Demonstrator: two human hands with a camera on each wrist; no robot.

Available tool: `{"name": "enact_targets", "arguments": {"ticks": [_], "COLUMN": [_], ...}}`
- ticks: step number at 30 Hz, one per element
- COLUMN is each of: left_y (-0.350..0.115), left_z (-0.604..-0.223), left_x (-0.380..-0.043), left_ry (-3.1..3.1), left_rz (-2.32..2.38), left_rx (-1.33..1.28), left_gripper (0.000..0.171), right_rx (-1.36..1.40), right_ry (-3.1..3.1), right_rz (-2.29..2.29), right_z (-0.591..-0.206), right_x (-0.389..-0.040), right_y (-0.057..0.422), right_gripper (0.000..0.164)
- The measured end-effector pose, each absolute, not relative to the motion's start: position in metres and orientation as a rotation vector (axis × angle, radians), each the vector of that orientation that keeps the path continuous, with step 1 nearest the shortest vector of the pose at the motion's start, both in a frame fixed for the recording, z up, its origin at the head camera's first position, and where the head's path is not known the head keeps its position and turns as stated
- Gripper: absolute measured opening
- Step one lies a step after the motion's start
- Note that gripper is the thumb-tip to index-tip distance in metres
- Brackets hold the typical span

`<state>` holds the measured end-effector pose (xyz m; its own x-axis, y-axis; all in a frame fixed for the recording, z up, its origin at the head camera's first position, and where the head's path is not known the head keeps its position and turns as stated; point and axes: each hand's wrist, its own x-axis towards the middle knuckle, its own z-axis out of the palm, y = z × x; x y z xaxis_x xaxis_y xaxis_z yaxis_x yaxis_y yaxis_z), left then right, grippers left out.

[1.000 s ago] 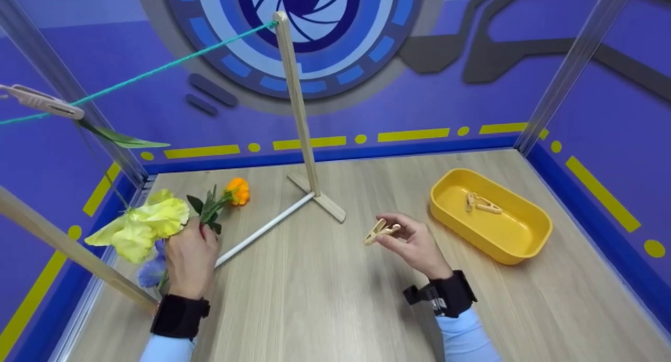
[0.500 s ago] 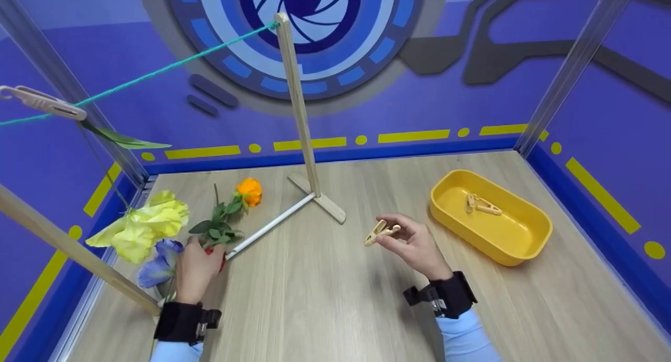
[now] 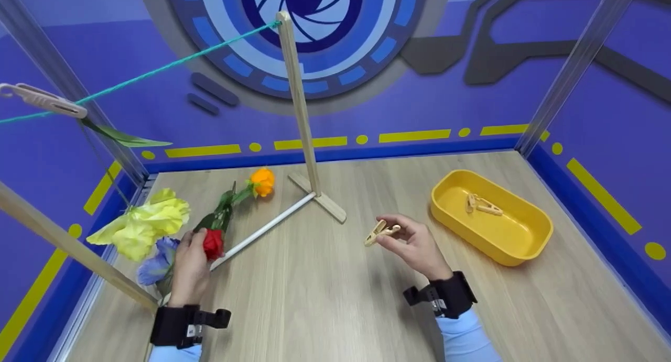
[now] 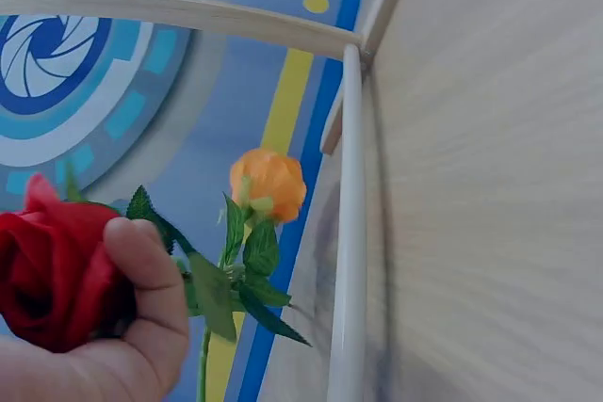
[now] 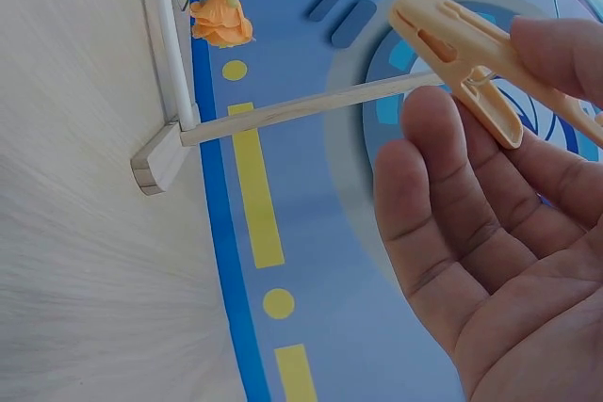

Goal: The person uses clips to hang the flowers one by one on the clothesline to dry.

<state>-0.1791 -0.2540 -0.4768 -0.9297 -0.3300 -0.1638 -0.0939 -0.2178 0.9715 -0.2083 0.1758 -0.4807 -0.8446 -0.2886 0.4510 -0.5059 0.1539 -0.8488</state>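
Over the pale wood-grain table [image 3: 325, 304], left hand [image 3: 190, 267] gripped a red rose [image 3: 213, 244]; right hand [image 3: 418, 248], near yellow oblong tub [image 3: 508, 233], pinched a beige plastic clothespin [image 5: 490, 49].

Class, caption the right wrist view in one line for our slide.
Right hand pinching a tan clothespin, orange flower at upper left.

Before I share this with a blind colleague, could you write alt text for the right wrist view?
A right hand pinches a beige clothespin close to the camera. Behind it are a wooden post and, at upper left, a white rod and an orange flower, with a patterned blue wall beyond.
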Motion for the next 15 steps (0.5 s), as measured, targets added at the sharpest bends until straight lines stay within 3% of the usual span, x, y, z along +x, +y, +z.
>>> {"name": "enact_targets", "arguments": {"ticks": [5, 15], "left_y": [-0.251, -0.240], "left_z": [-0.468, -0.442], "left_x": [-0.176, -0.161], "left_ry": [-1.673, -1.576], "left_rz": [-2.443, -2.472], "left_rx": [0.452, 0.351], "left_gripper": [0.026, 0.020], "right_rx": [0.773, 0.784], "right_ry": [-2.250, -2.252], "right_rz": [1.776, 1.768], "right_z": [-0.480, -0.479], "right_x": [-0.208, -0.207], "right_y": [0.175, 0.175], "right_gripper": [0.034, 0.033]}}
